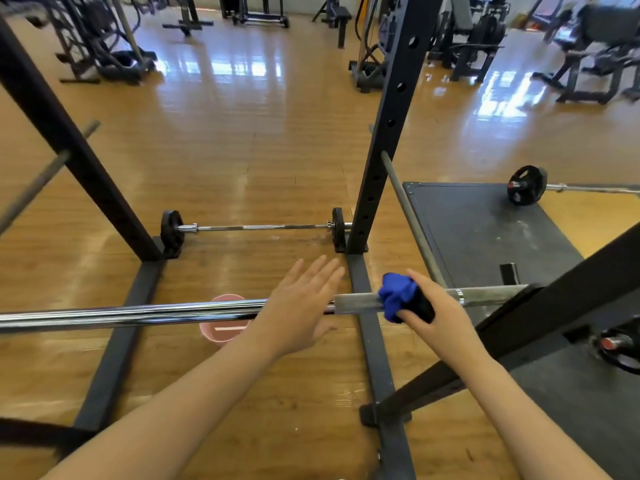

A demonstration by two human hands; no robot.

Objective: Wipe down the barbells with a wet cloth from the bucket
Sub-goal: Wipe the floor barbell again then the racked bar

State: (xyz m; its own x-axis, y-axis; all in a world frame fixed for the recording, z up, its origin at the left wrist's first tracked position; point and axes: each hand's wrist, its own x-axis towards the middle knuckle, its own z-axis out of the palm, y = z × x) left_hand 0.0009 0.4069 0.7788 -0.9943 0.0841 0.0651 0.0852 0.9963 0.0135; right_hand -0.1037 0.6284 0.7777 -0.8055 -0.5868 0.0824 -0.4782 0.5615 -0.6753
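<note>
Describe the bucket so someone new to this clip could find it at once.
Start at the black squat rack and the chrome barbell resting across it at the near side. On the wooden floor beneath that bar, left of the open left hand, stands the bucket: small, round and pink, unlike the black and steel gear nearby.

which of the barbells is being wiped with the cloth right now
The racked barbell nearest the camera: the right hand holds the blue cloth on its sleeve. The other two barbells lie untouched on the floor, carrying plates.

bucket (pixel 221 320) partly behind barbell (pixel 138 311), bar's left end cut off, far machines blurred
</note>
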